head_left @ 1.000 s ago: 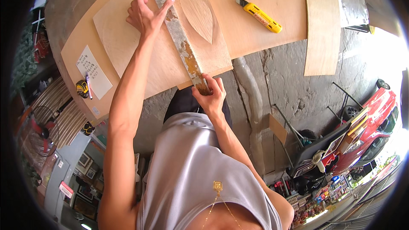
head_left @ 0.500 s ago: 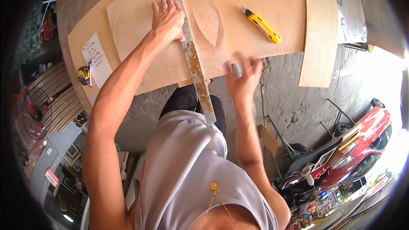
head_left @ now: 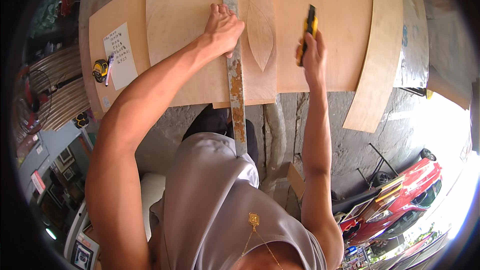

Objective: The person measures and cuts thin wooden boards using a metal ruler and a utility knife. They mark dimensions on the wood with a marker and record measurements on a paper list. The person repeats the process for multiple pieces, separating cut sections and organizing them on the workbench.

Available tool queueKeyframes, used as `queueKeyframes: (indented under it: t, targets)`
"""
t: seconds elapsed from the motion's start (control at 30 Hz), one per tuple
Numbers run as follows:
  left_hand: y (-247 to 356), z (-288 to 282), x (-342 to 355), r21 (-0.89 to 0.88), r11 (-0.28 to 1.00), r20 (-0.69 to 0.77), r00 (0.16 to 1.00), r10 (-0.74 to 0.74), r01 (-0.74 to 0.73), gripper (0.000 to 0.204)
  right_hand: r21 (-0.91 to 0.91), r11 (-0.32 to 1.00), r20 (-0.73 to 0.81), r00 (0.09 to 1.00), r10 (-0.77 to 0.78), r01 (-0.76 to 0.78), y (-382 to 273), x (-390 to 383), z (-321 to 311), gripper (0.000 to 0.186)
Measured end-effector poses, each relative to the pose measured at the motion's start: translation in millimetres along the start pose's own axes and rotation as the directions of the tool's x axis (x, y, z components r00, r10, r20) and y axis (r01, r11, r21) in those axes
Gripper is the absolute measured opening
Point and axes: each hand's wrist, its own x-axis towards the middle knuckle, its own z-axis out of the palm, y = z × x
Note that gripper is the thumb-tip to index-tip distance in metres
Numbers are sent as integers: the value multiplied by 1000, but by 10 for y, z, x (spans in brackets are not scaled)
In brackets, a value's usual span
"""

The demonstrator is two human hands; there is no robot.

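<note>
A long metal straightedge (head_left: 236, 90), patched with rust-coloured stains, lies over thin plywood pieces and sticks out past the worktable's near edge toward my shirt. My left hand (head_left: 223, 30) grips it partway up, fingers curled at its left side. In my right hand (head_left: 314, 60) is a yellow and black utility knife (head_left: 310, 22), raised over the wood with its tip pointing away from me. Between the two hands, a plywood strip (head_left: 267, 82) bears a pointed leaf-shaped piece or outline (head_left: 260, 37); I cannot tell which.
At the left lie a handwritten paper (head_left: 122, 67), a purple pen (head_left: 109, 70) and a yellow tape measure (head_left: 100, 71). A long plywood strip (head_left: 372, 85) overhangs the table's right side. Beyond the rough concrete floor (head_left: 340, 140) stands a red car (head_left: 410, 195).
My right hand has picked up the utility knife from the board and lifted it upright. The left hand stays on the straightedge, which now looks straighter up and down as the view shifted.
</note>
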Motion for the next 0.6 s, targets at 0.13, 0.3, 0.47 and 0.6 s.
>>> queueKeyframes:
  t: [0.13,0.3,0.47,0.6]
  targets:
    - [-15,2,1,-1,1000,-1,1000,9,-9,83,-106,993,180,983,-27,47,-114,360,753,27]
    - [-10,-56,-45,11,1000,-42,999,19,-18,63,-412,873,208,960,-186,259,-126,708,1323,52]
    - [-30,9,-47,13,1000,-79,997,22,-21,65,-532,776,267,936,-227,340,-183,787,1464,53]
    - [-43,36,-37,21,1000,-81,996,24,-23,65,-562,744,296,928,-225,360,-233,818,1477,52]
